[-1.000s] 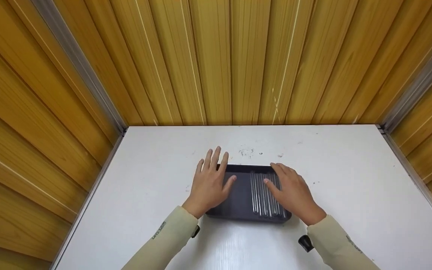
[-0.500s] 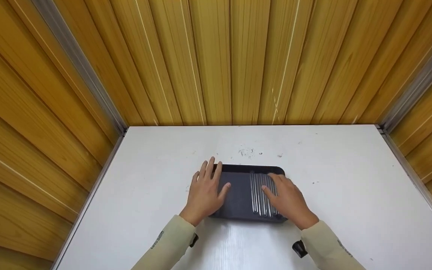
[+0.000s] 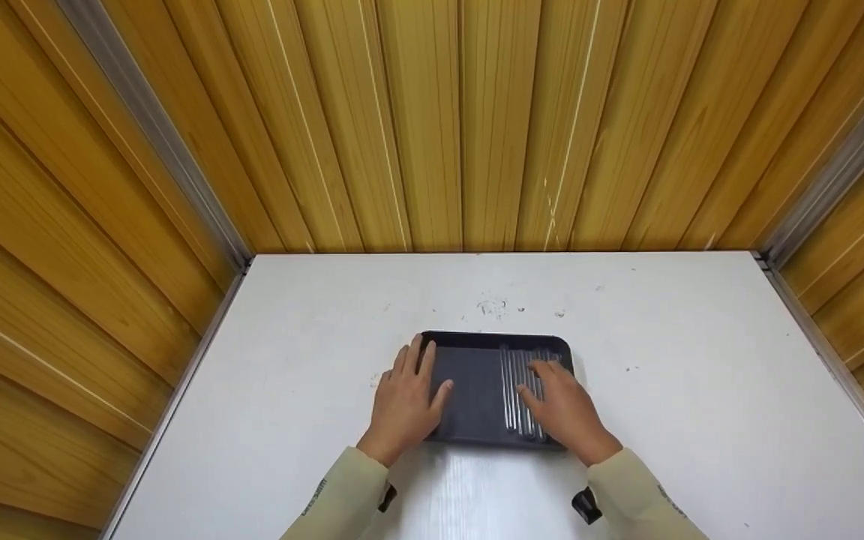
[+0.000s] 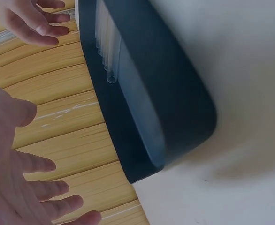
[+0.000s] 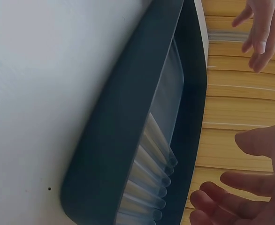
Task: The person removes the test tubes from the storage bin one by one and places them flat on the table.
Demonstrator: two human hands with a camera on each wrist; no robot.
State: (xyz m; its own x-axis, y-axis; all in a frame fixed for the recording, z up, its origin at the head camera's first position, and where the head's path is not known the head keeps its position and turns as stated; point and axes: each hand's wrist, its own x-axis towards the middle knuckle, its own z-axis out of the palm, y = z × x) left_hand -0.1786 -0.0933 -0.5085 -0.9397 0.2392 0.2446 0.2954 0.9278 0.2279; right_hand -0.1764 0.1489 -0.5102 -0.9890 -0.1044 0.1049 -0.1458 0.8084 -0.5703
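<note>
A shallow dark tray (image 3: 468, 394) rests on the white table. Clear test tubes (image 3: 511, 394), several of them, lie side by side in its right part; rounded ends show on the tubes (image 5: 151, 164) in the right wrist view, open ends on the tubes (image 4: 110, 70) in the left wrist view. Over the tray's left edge hovers my left hand (image 3: 404, 405), fingers straight and spread, holding nothing. My right hand (image 3: 568, 411) is above the tubes, fingers loosely bent and apart from the thumb. Both wrist views show a gap between hand and tray. The right hand hides some tubes.
The white table (image 3: 312, 337) has small dark marks (image 3: 492, 307) behind the tray. Yellow wood-look panels (image 3: 432, 127) close off the back and both sides, with grey metal posts (image 3: 154, 135) at the corners.
Both hands have drawn nearer to me; the right one has also shifted left, from the tray's right edge to over the tubes. The left hand has moved slightly left. Tray and tubes stay put.
</note>
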